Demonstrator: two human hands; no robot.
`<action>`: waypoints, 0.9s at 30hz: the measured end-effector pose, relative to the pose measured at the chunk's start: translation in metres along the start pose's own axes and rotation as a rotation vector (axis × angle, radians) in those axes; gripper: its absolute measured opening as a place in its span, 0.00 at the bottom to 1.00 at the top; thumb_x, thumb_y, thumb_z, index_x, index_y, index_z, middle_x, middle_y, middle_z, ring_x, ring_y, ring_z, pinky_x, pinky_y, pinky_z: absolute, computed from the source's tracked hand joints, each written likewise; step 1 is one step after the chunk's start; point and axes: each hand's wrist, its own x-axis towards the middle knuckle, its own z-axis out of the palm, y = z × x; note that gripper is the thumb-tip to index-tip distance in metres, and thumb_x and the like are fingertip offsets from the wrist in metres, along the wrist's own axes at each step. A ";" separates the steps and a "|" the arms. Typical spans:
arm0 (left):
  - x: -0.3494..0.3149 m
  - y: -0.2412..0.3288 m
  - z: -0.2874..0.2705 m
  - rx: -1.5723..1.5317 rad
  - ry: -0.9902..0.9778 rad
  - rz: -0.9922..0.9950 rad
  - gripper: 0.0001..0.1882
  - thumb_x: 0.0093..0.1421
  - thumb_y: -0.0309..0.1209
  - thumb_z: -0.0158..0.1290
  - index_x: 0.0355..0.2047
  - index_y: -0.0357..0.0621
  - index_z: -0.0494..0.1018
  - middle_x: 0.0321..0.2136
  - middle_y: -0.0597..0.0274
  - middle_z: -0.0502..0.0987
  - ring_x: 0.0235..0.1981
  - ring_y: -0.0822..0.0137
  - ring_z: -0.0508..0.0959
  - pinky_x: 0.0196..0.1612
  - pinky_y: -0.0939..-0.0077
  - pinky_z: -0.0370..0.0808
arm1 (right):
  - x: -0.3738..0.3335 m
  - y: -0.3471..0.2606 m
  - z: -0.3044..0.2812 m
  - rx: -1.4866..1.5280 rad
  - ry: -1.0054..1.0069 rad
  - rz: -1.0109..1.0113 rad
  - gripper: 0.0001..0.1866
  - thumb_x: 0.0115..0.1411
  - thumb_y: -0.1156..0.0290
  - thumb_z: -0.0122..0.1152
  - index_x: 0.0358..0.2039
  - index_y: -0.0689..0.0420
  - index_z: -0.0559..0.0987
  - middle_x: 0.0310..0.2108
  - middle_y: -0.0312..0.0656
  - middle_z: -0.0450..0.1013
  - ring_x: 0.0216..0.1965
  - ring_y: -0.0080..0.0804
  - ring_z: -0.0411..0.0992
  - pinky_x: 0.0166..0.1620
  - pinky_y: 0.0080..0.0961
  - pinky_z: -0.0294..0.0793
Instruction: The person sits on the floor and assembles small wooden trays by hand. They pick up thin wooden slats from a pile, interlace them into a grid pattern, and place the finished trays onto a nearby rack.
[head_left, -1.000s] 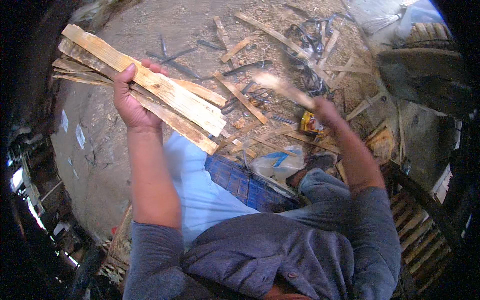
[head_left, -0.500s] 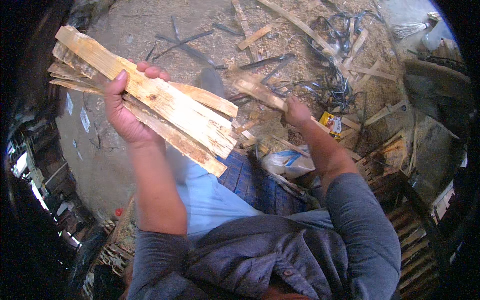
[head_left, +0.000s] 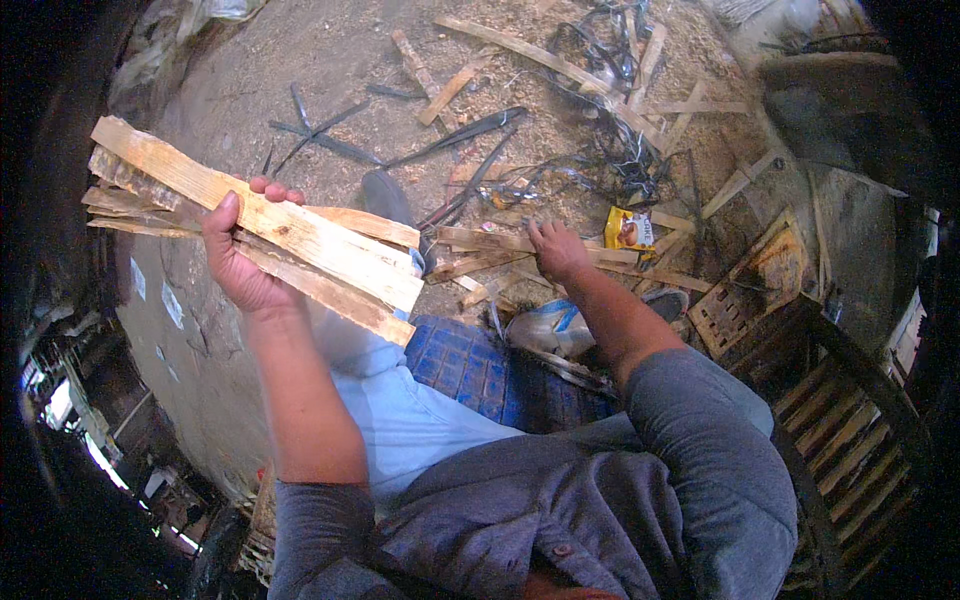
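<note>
My left hand (head_left: 245,255) is closed round a bundle of rough wooden slats (head_left: 330,250), raised at the left, thumb across the top piece. The slats lie roughly parallel, with uneven, split ends. My right hand (head_left: 558,250) is low over the ground, fingers apart, on a wooden slat (head_left: 485,239) that runs sideways beneath it. Part of that slat is hidden by the hand. Other loose wood pieces lie close by, and a yellow packet (head_left: 628,230) is just right of the hand.
Black plastic strips (head_left: 455,137) and a tangle of dark strapping (head_left: 625,160) lie on the dirt floor with scattered slats. A blue slatted surface (head_left: 460,365) and a white sack (head_left: 550,330) are near my legs. At the right stands a wooden slatted frame (head_left: 850,460).
My right hand has come down to the ground, and the slat it was swinging now lies there under loosened fingers. The left hand's bundle is slightly lower in view, still held.
</note>
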 end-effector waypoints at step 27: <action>-0.016 0.003 0.016 -0.124 -0.272 -0.139 0.16 0.56 0.32 0.54 0.42 0.38 0.68 0.33 0.55 0.73 0.35 0.63 0.74 0.44 0.62 0.73 | -0.113 0.098 -0.161 0.412 -0.194 0.143 0.21 0.47 0.68 0.62 0.44 0.52 0.74 0.38 0.54 0.75 0.42 0.55 0.74 0.44 0.47 0.73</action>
